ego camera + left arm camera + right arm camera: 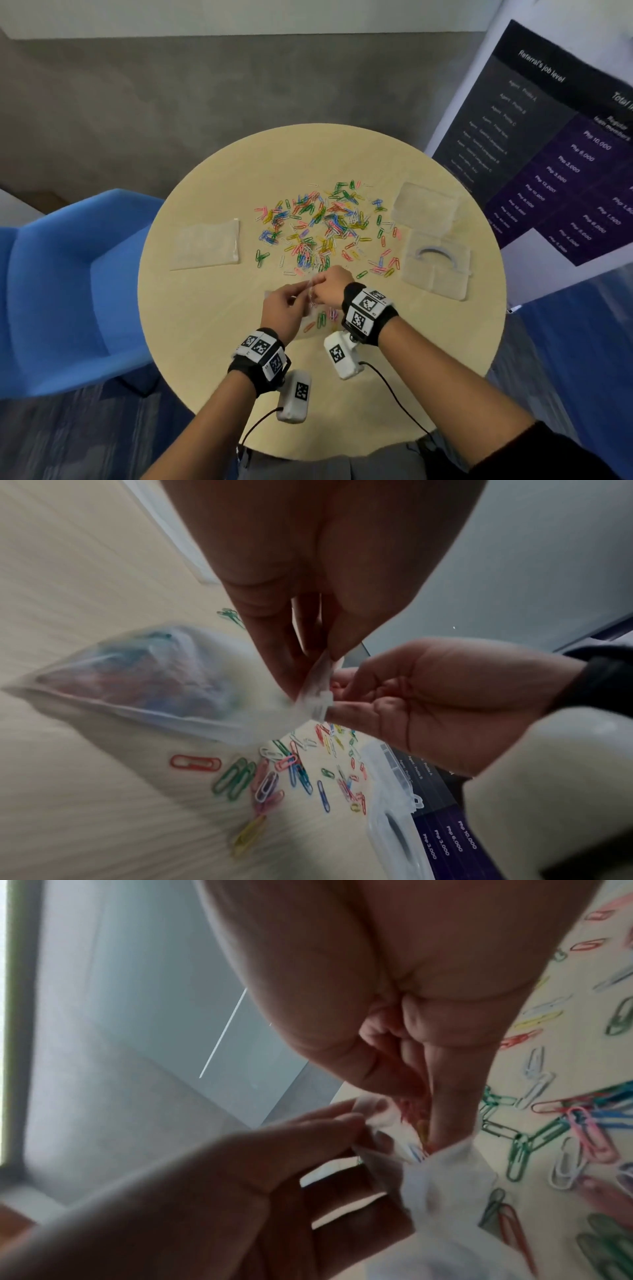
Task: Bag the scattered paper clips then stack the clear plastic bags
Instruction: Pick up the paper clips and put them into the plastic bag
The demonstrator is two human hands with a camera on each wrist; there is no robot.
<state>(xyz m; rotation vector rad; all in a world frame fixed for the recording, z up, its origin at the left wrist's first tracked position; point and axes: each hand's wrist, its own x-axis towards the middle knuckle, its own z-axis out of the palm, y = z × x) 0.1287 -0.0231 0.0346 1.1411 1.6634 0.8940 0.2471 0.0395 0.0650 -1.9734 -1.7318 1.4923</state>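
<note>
Both hands meet over the near middle of the round table [191, 318], working one small clear bag [143, 685]. The left hand [281, 310] pinches the bag's mouth strip between thumb and fingertips, and the bag hangs from it, bulging with coloured clips that show blurry through the plastic. The right hand [330, 286] is curled at the same opening; in the right wrist view its fingers [448, 1096] poke down into the mouth with a few clips bunched against them, so it's pinching clips right at the bag's lip.

The big scatter of paper clips [318, 226] covers the centre of the table, reaching toward the far edge. A few strays [320, 320] lie just under the hands, closer to the near edge.

A flat stack of empty clear bags [205, 245] sits toward the left edge, well apart from the hands. Toward the right edge there's a clear plastic case [435, 263] lying open, with its lid half [424, 209] just beyond it.

Off the table: a blue chair [68, 287] on the left and a dark poster [555, 164] on the right.
</note>
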